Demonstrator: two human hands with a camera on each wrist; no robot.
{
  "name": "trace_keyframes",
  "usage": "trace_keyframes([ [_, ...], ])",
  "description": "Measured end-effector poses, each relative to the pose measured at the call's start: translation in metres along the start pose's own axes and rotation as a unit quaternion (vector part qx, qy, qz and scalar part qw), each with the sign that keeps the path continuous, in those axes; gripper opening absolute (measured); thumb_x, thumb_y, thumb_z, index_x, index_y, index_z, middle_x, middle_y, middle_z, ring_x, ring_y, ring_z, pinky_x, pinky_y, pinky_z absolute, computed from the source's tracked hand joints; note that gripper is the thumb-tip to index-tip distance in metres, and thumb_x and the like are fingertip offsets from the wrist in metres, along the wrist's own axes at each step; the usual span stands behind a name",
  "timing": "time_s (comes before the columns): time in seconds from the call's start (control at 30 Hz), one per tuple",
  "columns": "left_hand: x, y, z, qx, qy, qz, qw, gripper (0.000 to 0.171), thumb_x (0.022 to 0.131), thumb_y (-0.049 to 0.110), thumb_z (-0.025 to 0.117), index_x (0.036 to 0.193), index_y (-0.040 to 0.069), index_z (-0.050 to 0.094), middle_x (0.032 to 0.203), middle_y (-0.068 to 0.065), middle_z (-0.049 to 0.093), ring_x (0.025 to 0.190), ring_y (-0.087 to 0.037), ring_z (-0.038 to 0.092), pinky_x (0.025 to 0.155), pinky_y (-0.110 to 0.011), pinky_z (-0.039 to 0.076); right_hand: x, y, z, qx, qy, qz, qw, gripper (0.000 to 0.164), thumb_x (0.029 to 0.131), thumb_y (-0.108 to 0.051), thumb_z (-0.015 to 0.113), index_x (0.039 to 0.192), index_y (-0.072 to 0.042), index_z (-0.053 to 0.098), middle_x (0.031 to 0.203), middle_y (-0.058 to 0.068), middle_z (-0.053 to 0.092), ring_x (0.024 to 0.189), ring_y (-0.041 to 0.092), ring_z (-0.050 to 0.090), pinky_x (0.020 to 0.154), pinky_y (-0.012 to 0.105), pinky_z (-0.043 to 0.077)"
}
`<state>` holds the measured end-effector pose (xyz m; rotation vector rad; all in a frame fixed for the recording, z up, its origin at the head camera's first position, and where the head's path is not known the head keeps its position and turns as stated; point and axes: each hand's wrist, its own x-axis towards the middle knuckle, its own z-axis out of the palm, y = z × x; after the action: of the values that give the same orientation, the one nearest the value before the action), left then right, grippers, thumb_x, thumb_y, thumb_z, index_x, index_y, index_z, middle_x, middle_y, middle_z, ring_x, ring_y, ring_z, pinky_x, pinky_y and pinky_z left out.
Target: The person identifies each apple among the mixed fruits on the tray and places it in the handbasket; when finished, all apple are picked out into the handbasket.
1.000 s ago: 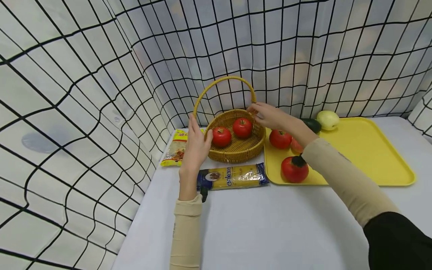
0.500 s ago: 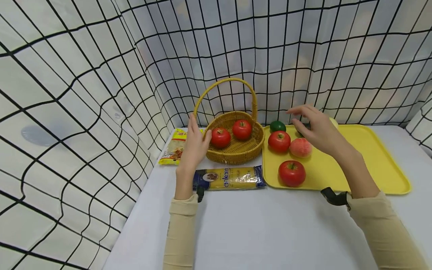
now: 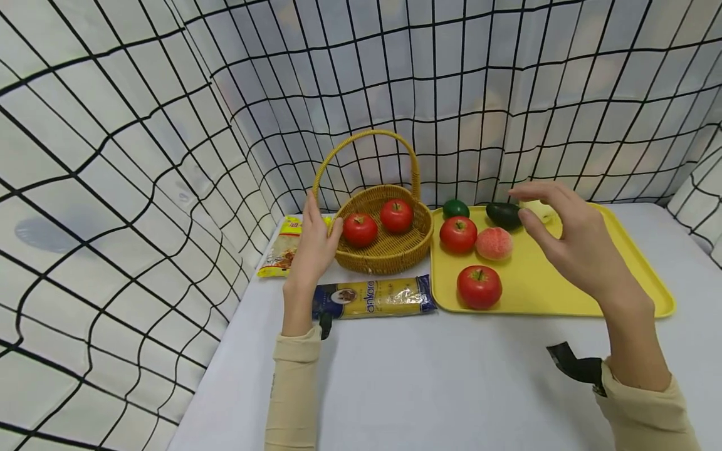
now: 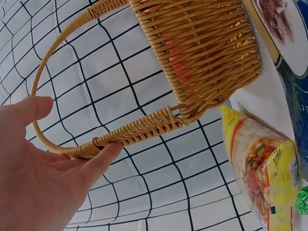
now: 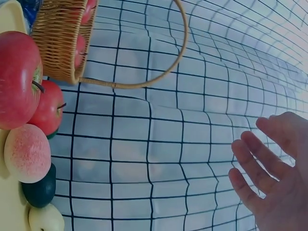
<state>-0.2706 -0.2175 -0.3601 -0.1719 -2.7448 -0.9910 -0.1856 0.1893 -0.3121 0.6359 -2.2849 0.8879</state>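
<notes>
Here the yellow tray [image 3: 620, 263] lies beside the basket [image 3: 389, 250], which the left hand [image 3: 313, 247] touches with straight fingers. The right hand [image 3: 575, 244] hovers spread, empty, over the avocado [image 3: 504, 215]; bumped, round fruit could roll away.

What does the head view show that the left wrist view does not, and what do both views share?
Only the head view shows the right hand raised open over the yellow tray, the tray's two tomatoes, the peach, the avocado and the two tomatoes lying in the basket. Only the left wrist view shows the left hand's fingertips touching the basket handle near its base. Both show the wicker basket, the left hand, the yellow snack packet, the pasta packet and the gridded backdrop.
</notes>
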Motion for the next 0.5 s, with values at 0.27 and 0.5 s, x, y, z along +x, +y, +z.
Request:
trace_keyframes([
  [0.27, -0.002, 0.002, -0.002, 0.008, 0.005, -0.001, 1.0000, 0.087, 0.108, 0.052, 0.038, 0.162, 0.021, -0.022, 0.174, -0.007, -0.015, 0.163, -0.032, 0.002, 0.130, -0.055, 0.020, -0.005, 0.007, -0.016, -0.026, 0.018, -0.004, 0.999, 0.037, 0.096, -0.001, 0.066, 0.133, -0.006, 0.064, 0.128, 0.011, 0.066, 0.120, 0.020, 0.057, 0.105, -0.001, 0.031],
  [0.5, -0.002, 0.004, 0.002, 0.004, 0.008, -0.001, 1.0000, 0.088, 0.108, 0.049, 0.041, 0.164, 0.018, -0.019, 0.174, -0.007, -0.013, 0.163, -0.031, 0.001, 0.130, -0.055, 0.017, -0.009, 0.018, -0.024, -0.057, 0.023, 0.022, 0.998, 0.035, 0.099, -0.004, 0.063, 0.133, -0.007, 0.064, 0.126, 0.013, 0.065, 0.118, 0.032, 0.059, 0.108, 0.031, 0.044],
])
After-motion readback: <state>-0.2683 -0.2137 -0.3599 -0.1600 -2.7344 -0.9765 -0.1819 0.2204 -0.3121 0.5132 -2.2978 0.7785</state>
